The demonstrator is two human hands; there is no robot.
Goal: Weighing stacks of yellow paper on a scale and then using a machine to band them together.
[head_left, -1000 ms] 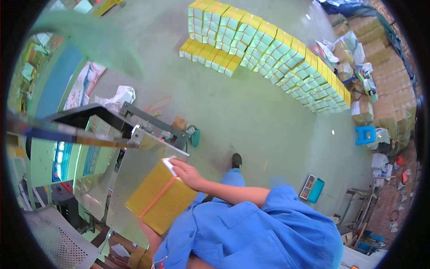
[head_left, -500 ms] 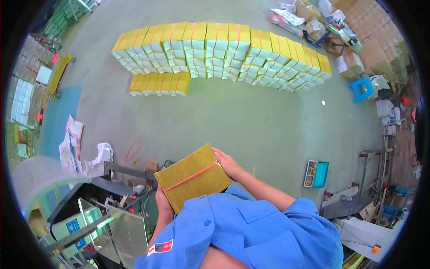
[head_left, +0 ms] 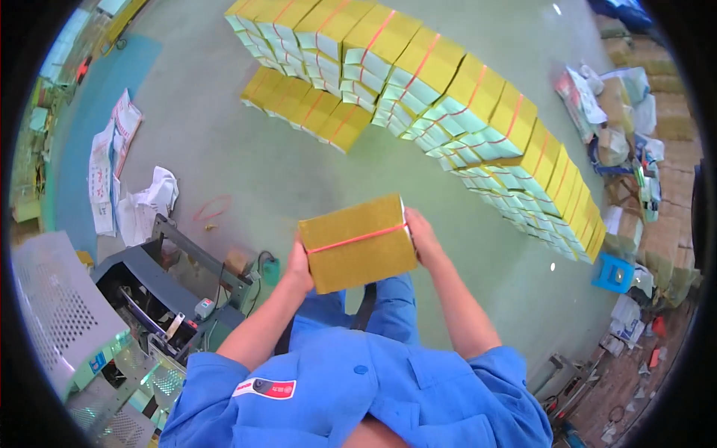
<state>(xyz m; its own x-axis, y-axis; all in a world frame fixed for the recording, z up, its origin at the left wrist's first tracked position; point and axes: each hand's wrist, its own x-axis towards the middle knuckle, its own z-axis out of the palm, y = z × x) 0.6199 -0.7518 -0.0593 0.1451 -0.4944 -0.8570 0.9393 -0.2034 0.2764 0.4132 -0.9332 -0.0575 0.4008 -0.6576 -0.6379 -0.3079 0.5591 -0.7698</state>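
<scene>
Between my two hands is a bundle (head_left: 361,257) with a yellow-brown paper cover, white sides and a red strap round its middle. My left hand (head_left: 299,265) grips its left end, and my right hand (head_left: 423,235) grips its right end. I carry it level in front of my body, above my legs. Ahead on the floor stands a long stacked row of similar strapped bundles (head_left: 470,86), several layers high. A short low row of bundles (head_left: 302,108) lies against the near left side of that stack.
A grey machine (head_left: 142,280) with a perforated cover (head_left: 63,306) stands close on my left. White sacks (head_left: 112,164) and a red strap loop (head_left: 213,208) lie on the floor beyond it. To the right are a blue stool (head_left: 613,273) and piled cartons (head_left: 668,194).
My body has turned and moved toward the stack, which now looks nearer and slants down to the right. The bundle stays in both hands and is now farther out from my chest.
</scene>
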